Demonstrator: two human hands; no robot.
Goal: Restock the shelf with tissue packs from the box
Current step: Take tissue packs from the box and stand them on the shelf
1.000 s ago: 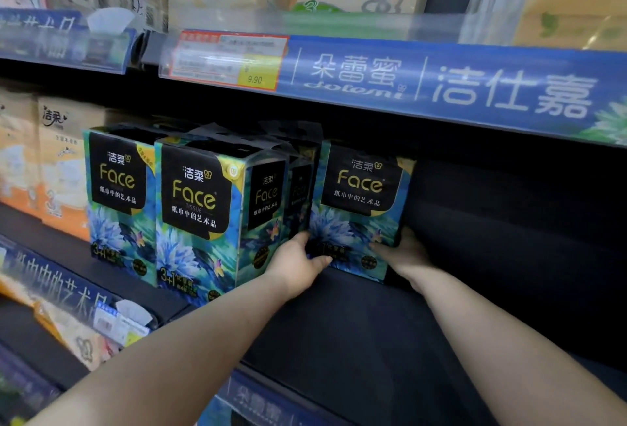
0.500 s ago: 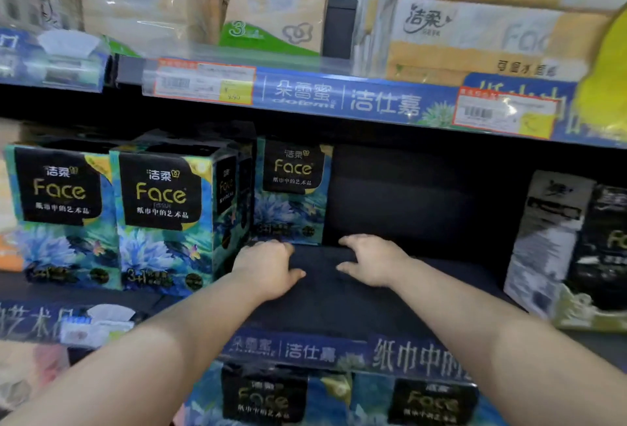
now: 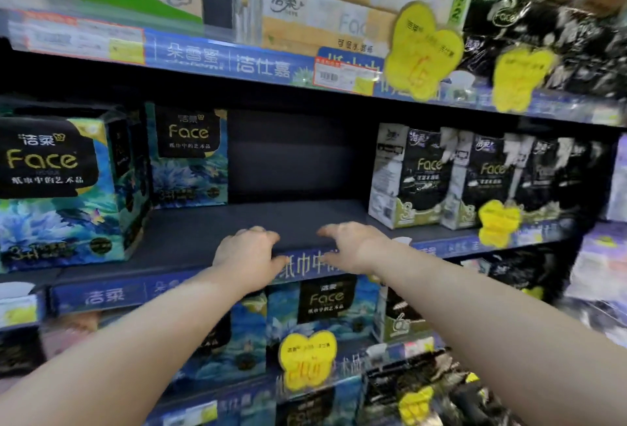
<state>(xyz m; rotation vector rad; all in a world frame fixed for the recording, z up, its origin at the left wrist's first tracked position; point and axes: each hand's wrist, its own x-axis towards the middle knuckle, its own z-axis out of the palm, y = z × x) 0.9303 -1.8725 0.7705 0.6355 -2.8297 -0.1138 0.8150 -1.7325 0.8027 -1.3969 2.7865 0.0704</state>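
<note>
Blue floral "Face" tissue packs stand on the dark middle shelf [image 3: 298, 218]: one big pack at the front left [image 3: 57, 188] and one set further back [image 3: 188, 154]. To the right of the back pack the shelf is bare up to the black-and-white packs [image 3: 410, 174]. My left hand [image 3: 247, 252] and my right hand [image 3: 353, 246] hover at the shelf's front edge with fingers loosely curled, holding nothing. The box is not in view.
The shelf above carries yellow and green tissue packs [image 3: 322, 15] behind a blue price rail [image 3: 237, 62] with yellow tags [image 3: 420, 49]. The shelf below holds more blue Face packs [image 3: 322, 310]. Black packs fill the right side.
Both hands let go of the back blue pack and drew back from deep in the shelf to its front edge. The view has swung right and pulled away.
</note>
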